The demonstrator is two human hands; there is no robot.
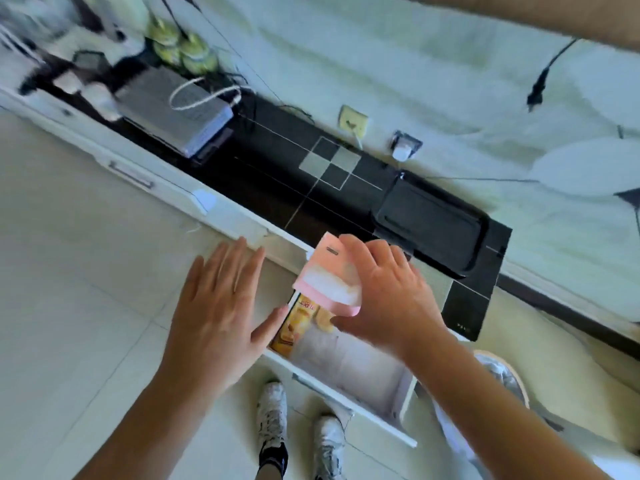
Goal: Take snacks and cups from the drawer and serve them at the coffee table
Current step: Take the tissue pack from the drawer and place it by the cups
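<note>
White drawer (346, 382) is the thing to steer by here: it stands pulled out of the low cabinet, front panel toward the shoes at the bottom of the view. To the left of the drawer, the left hand (221, 303) hovers with fingers straight and spread, palm down, grasping nothing; its thumb tip sits just at the drawer's left edge. Inside the drawer, against its left wall, lies a yellow snack bag (294, 327), partly hidden by the thumb and by the pack above it. Over the drawer's back part, the right hand (388, 299) grips a pink and white pack (329, 278) from its right side, fingers curled over the top edge and thumb beneath, so the pack is lifted clear of the drawer; whether it holds snacks or cups I cannot tell from the blurred print. Beyond the drawer, to its right, a black tray (433, 230) rests on the dark cabinet top. To do this step well, the pack likely wants moving to the free left hand or onto the tray, leaving the right hand free for the yellow bag. A one-sided grip may let the pack tilt, so supporting it from below seems wise.
</note>
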